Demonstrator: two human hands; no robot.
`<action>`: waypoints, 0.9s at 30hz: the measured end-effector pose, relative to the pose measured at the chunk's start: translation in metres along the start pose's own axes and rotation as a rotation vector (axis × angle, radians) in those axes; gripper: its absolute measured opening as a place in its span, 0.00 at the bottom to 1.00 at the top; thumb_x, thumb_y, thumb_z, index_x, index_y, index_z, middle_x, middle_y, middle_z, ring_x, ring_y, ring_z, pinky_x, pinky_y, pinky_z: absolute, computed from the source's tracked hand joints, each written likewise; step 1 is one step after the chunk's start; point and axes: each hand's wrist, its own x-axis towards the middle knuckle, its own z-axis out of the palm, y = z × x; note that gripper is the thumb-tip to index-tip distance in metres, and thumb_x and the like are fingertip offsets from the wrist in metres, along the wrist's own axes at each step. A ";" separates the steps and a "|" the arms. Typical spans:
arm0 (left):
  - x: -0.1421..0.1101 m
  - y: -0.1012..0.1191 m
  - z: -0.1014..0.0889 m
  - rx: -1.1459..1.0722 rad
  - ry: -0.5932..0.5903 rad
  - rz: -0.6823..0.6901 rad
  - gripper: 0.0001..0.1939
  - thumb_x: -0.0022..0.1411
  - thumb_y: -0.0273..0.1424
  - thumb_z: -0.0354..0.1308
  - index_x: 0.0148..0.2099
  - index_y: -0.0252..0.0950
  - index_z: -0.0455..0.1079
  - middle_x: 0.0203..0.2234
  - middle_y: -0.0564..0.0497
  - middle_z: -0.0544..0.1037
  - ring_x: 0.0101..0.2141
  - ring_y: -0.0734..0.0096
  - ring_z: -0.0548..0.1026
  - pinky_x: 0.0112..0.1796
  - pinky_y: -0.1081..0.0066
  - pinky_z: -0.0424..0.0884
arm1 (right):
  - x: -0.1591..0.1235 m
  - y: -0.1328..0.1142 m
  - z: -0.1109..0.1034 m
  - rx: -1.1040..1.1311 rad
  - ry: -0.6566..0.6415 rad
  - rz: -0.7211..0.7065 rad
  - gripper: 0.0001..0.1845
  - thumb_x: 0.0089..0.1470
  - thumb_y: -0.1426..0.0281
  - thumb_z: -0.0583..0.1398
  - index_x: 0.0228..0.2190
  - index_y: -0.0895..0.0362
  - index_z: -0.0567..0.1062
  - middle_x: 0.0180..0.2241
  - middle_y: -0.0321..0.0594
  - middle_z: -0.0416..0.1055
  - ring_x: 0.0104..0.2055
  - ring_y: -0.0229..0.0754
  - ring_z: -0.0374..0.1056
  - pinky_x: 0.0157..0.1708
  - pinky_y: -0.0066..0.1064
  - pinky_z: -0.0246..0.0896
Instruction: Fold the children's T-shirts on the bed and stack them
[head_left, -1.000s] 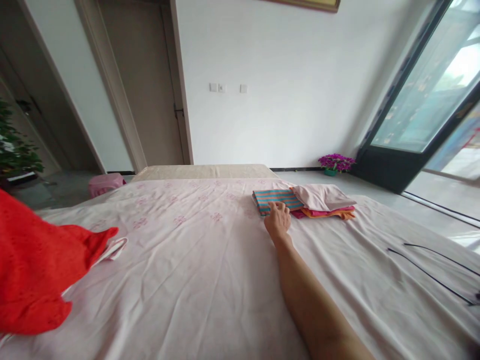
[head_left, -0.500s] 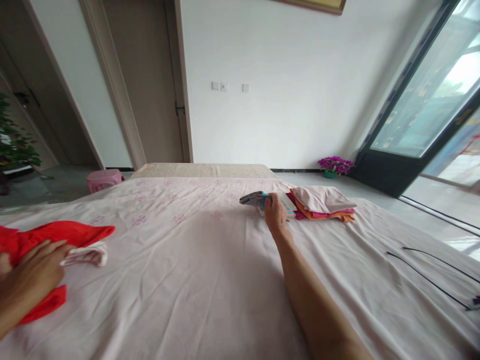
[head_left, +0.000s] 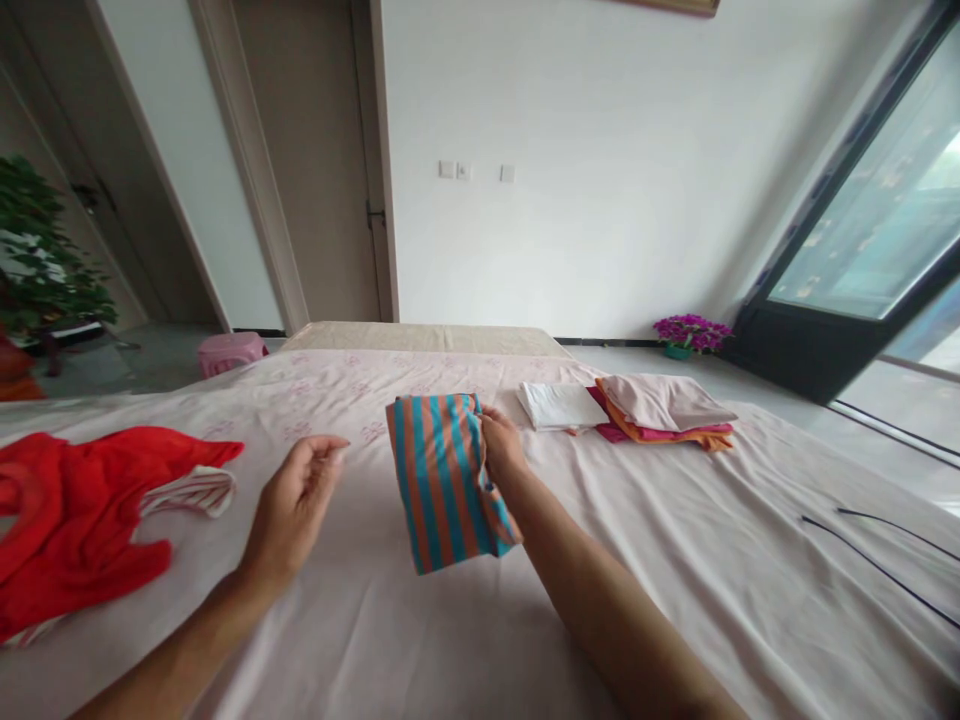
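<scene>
My right hand (head_left: 504, 448) grips the right edge of a folded garment with blue and orange stripes (head_left: 442, 480), holding it up above the bed. My left hand (head_left: 294, 500) hovers to the left of this cloth, apart from it. Its fingers are loosely bent and hold nothing. A red garment (head_left: 90, 510) lies spread at the far left, and a striped white cloth (head_left: 199, 490) pokes out from beneath it. Farther off, at the right, a folded white cloth (head_left: 564, 406) lies beside a folded stack with a pale pink garment (head_left: 660, 400) on top.
A pale flowered sheet (head_left: 337, 620) covers the bed. Two thin black cords (head_left: 877, 565) lie at the right. Beyond the bed are a pink stool (head_left: 232, 352), a purple flower pot (head_left: 690, 335), a leafy plant (head_left: 45, 250) and a door (head_left: 307, 170).
My right hand has lifted the striped garment off the white cloth and brought it left and nearer. My left hand has left the red garment and moved right.
</scene>
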 end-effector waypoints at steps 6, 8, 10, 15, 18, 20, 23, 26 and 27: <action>-0.019 0.008 0.058 -0.321 -0.400 -0.136 0.32 0.52 0.45 0.65 0.57 0.40 0.67 0.47 0.42 0.78 0.43 0.57 0.79 0.41 0.62 0.75 | -0.023 0.014 0.024 0.209 -0.083 0.153 0.18 0.39 0.68 0.60 0.37 0.54 0.73 0.21 0.30 0.70 0.21 0.38 0.66 0.21 0.28 0.60; -0.014 0.000 0.068 -0.368 -0.354 -0.185 0.29 0.49 0.42 0.67 0.52 0.38 0.68 0.43 0.43 0.79 0.41 0.58 0.79 0.41 0.62 0.74 | -0.026 0.010 0.026 0.175 -0.133 0.123 0.19 0.41 0.67 0.60 0.39 0.54 0.74 0.21 0.30 0.69 0.20 0.37 0.64 0.20 0.27 0.59; -0.007 -0.007 0.067 -0.452 -0.260 -0.281 0.23 0.47 0.40 0.66 0.45 0.37 0.69 0.36 0.46 0.79 0.36 0.61 0.79 0.37 0.65 0.74 | -0.020 0.004 0.019 0.137 -0.122 0.076 0.20 0.42 0.67 0.60 0.41 0.54 0.74 0.21 0.30 0.70 0.20 0.37 0.63 0.21 0.27 0.59; 0.020 -0.025 0.024 -0.678 0.049 -0.448 0.16 0.46 0.36 0.60 0.39 0.40 0.64 0.23 0.58 0.74 0.24 0.70 0.74 0.27 0.71 0.70 | 0.021 -0.004 -0.031 -0.149 0.087 -0.102 0.25 0.46 0.70 0.55 0.48 0.56 0.72 0.34 0.40 0.76 0.34 0.43 0.71 0.35 0.33 0.67; 0.032 -0.039 0.009 -0.554 0.087 -0.508 0.16 0.42 0.34 0.59 0.37 0.39 0.66 0.22 0.58 0.74 0.23 0.71 0.73 0.25 0.73 0.68 | 0.036 0.003 -0.057 -0.595 0.308 -0.230 0.26 0.48 0.73 0.53 0.50 0.56 0.72 0.48 0.46 0.74 0.47 0.47 0.70 0.47 0.38 0.64; 0.034 -0.047 0.013 -0.443 0.049 -0.532 0.17 0.41 0.35 0.59 0.37 0.37 0.67 0.22 0.57 0.74 0.23 0.71 0.73 0.25 0.73 0.67 | 0.034 0.007 -0.059 -0.827 0.280 -0.320 0.23 0.51 0.73 0.53 0.49 0.56 0.73 0.50 0.46 0.72 0.49 0.46 0.68 0.51 0.38 0.61; 0.028 -0.054 0.027 -0.350 -0.016 -0.448 0.17 0.44 0.37 0.59 0.38 0.37 0.70 0.20 0.58 0.71 0.21 0.74 0.70 0.23 0.76 0.64 | 0.015 0.013 -0.040 -0.984 -0.048 -0.369 0.18 0.58 0.66 0.54 0.48 0.53 0.74 0.46 0.42 0.74 0.44 0.43 0.70 0.46 0.34 0.63; 0.022 -0.051 0.035 -0.335 -0.041 -0.357 0.17 0.47 0.39 0.60 0.40 0.37 0.71 0.19 0.60 0.68 0.19 0.77 0.66 0.21 0.77 0.60 | -0.012 0.021 -0.012 -1.182 -0.292 -0.391 0.24 0.56 0.53 0.60 0.50 0.50 0.74 0.46 0.41 0.74 0.47 0.46 0.69 0.45 0.35 0.62; 0.022 -0.050 0.036 -0.343 -0.026 -0.347 0.17 0.48 0.40 0.60 0.40 0.37 0.71 0.19 0.59 0.68 0.20 0.76 0.66 0.22 0.77 0.61 | -0.019 0.025 -0.004 -1.266 -0.323 -0.414 0.26 0.53 0.51 0.61 0.50 0.51 0.74 0.47 0.43 0.74 0.49 0.49 0.68 0.47 0.37 0.62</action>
